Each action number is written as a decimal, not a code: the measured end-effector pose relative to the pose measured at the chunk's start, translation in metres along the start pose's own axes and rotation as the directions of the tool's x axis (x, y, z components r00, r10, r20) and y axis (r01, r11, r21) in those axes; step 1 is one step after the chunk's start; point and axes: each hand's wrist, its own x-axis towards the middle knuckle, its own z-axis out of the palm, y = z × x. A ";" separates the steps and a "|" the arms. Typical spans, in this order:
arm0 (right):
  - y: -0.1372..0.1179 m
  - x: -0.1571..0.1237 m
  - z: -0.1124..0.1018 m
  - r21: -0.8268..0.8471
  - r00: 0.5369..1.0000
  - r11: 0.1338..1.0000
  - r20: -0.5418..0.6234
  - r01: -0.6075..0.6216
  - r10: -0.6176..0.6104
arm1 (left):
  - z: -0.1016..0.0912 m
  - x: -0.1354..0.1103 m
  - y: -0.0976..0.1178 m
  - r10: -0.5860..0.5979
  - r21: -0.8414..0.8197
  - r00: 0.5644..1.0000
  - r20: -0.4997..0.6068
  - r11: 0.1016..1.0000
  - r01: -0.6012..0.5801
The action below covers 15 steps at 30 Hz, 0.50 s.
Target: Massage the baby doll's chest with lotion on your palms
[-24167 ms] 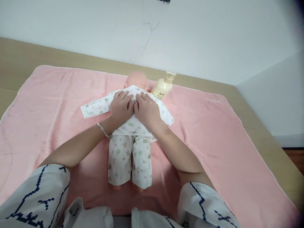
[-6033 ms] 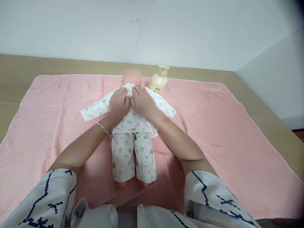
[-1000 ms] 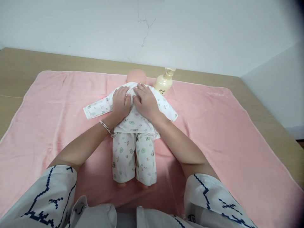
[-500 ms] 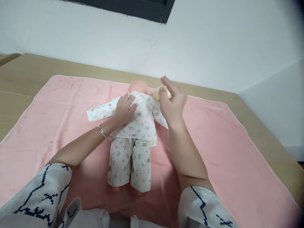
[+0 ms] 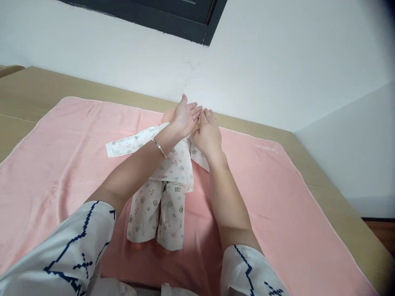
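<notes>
A baby doll in a white patterned pajama top [image 5: 177,164] and matching pajama pants [image 5: 171,218] lies on its back on a pink blanket [image 5: 247,197]. Its head [image 5: 167,116] shows only partly behind my left forearm. Above the doll's shoulder, my left hand [image 5: 184,117] is open, palm turned up and fingers spread toward the right. My right hand [image 5: 208,133] is beside it, back of the hand up, fingers stretched forward and its fingertips close to those of my left. A small yellowish thing [image 5: 197,126] peeks out between the hands, mostly hidden.
Under the blanket is a light wooden table [image 5: 311,174], its far side against a white wall [image 5: 262,74]. A dark frame [image 5: 173,20] is set in the wall above. The doll's left-lying sleeve [image 5: 123,146] stretches out flat across the blanket.
My left hand has lifted off the doll's chest, moved up and right, and turned palm up. My right hand has moved left and lowered its raised fingers. The view has shifted slightly.
</notes>
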 end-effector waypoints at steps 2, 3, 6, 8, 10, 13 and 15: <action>0.000 0.000 -0.002 -0.013 1.000 1.000 -0.020 -0.001 0.001 | 0.003 0.001 -0.003 -0.014 -0.012 1.000 0.019 1.000 0.015; 0.001 0.001 -0.003 -0.015 1.000 1.000 -0.029 0.004 -0.005 | 0.003 0.001 -0.004 -0.021 0.005 1.000 0.022 1.000 0.021; 0.006 0.004 -0.005 -0.017 0.997 0.998 -0.053 0.057 -0.058 | -0.001 -0.002 -0.004 -0.026 0.130 1.000 0.014 0.991 0.024; 0.009 0.005 -0.004 -0.012 0.995 0.997 -0.067 0.079 -0.080 | -0.007 -0.007 -0.004 -0.016 0.248 1.000 0.009 0.969 0.014; 0.010 0.005 -0.002 0.006 0.995 0.998 -0.077 0.069 -0.069 | -0.014 -0.017 -0.005 -0.013 0.338 0.999 0.035 0.941 0.000; 0.007 0.002 0.002 0.024 0.996 0.999 -0.080 0.034 -0.032 | -0.025 -0.040 -0.004 -0.041 0.390 0.992 0.121 0.921 -0.010; 0.003 0.000 0.005 0.003 0.996 1.000 -0.086 0.029 -0.029 | -0.033 -0.056 -0.001 -0.041 0.424 0.990 0.132 0.905 -0.019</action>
